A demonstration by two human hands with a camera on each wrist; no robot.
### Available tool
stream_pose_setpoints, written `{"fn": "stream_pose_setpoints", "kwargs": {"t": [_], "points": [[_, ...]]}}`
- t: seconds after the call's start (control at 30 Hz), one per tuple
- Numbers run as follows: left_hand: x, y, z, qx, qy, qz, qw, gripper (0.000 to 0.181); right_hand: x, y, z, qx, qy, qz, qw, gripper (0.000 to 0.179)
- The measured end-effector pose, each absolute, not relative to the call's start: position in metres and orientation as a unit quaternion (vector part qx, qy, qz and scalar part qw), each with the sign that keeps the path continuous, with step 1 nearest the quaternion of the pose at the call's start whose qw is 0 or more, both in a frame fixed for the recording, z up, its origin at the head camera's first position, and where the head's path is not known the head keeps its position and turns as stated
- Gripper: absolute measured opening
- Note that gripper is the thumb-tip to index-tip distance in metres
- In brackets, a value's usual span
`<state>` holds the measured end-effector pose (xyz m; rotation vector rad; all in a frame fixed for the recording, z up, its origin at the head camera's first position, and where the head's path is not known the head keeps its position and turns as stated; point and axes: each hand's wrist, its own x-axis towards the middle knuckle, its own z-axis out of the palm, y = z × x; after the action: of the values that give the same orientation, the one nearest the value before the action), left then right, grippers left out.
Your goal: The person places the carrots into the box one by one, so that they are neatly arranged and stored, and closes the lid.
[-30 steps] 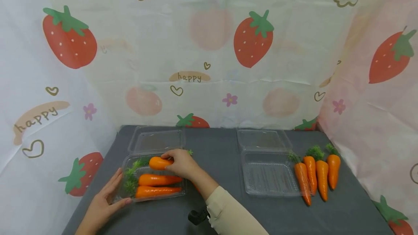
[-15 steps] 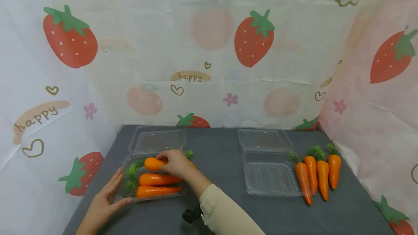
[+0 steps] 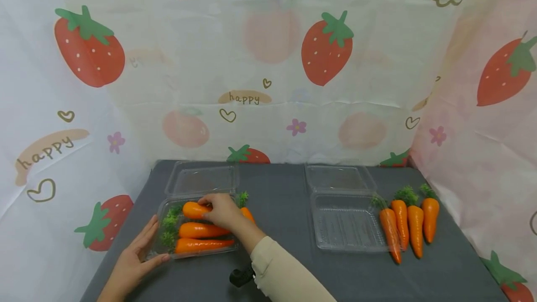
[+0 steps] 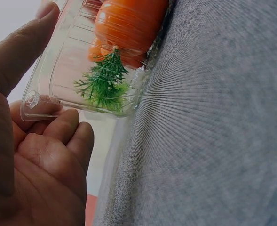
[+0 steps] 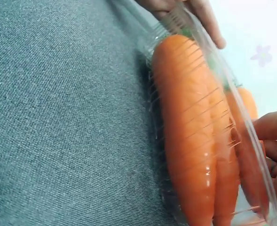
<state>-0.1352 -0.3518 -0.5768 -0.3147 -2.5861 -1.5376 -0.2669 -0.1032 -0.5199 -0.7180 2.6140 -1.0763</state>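
Observation:
A clear plastic clamshell container [image 3: 201, 256] sits at left, its lid [image 3: 203, 180] folded back. Two glossy orange carrots [image 3: 203, 246] lie in it with their green tops [image 3: 169, 232] to the left. Between thumb and fingers, my right hand [image 3: 224, 211] holds a third carrot [image 3: 192, 209] at the container's back side, top also leftward. At the near left corner, my left hand [image 3: 136, 255] touches the container, with the thumb along the front and extended fingers along the left side. The left wrist view shows that thumb [image 4: 23, 47] at the plastic wall. My right fingers partly cover the third carrot.
Another carrot [image 3: 248, 214] lies just right of the left container, partly behind my right hand. A second open container [image 3: 346, 223] stands at right, with several carrots [image 3: 415, 232] beside it, one overlapping its edge. A patterned cloth [image 3: 268, 83] surrounds the grey tabletop [image 3: 277, 190].
My right hand has moved left with the third carrot, bringing it further into the left container. More of the carrot outside that container now shows. My left hand has kept its place.

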Motion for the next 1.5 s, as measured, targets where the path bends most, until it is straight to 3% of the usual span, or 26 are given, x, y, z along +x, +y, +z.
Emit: {"fn": "stream_pose_setpoints", "kwargs": {"t": [0.9,1.5], "points": [[-0.137,-0.352,-0.579,-0.112,-0.845,-0.518,0.069,0.091,-0.267,-0.105,-0.519,-0.246,0.908,-0.321,0.112,0.036],[-0.135,-0.350,-0.575,-0.096,-0.851,-0.513,0.056,0.093,-0.247,-0.055,-0.491,-0.275,0.885,-0.375,0.017,0.038]]}}
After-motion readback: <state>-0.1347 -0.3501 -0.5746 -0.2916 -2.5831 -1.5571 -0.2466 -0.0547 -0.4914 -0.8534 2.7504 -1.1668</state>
